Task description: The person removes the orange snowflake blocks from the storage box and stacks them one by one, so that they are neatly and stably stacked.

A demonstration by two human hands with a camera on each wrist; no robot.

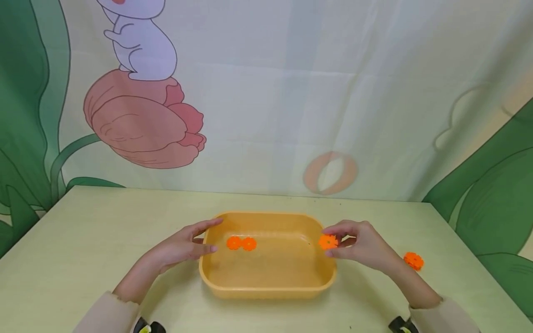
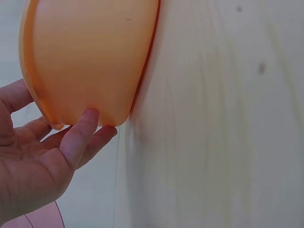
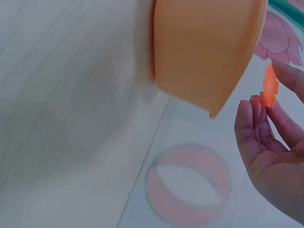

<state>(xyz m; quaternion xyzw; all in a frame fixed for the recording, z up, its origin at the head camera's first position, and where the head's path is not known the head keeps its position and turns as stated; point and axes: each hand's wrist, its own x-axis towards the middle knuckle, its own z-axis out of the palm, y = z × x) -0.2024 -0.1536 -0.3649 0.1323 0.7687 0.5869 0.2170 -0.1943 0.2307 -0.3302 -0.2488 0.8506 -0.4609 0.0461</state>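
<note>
A yellow-orange plastic basin (image 1: 266, 292) stands on the table. Inside it, toward the left, lie two orange flower-shaped plastic discs (image 1: 234, 243) side by side, touching or nearly so. My left hand (image 1: 189, 243) holds the basin's left end, thumb and forefinger spread over the rim; from the left wrist, the thumb and fingers (image 2: 83, 135) show against the basin's end. At the right rim, my right hand (image 1: 360, 245) pinches another orange flower-shaped disc (image 1: 328, 242) between thumb and fingers. The right wrist view shows that disc (image 3: 270, 85) edge-on, apart from the basin.
More orange flower-shaped discs (image 1: 413, 261), seemingly stacked, lie on the table to the right of the right forearm. The pale table (image 1: 125, 222) ends at the back against a printed curtain (image 1: 258, 92) with a rabbit and tulip.
</note>
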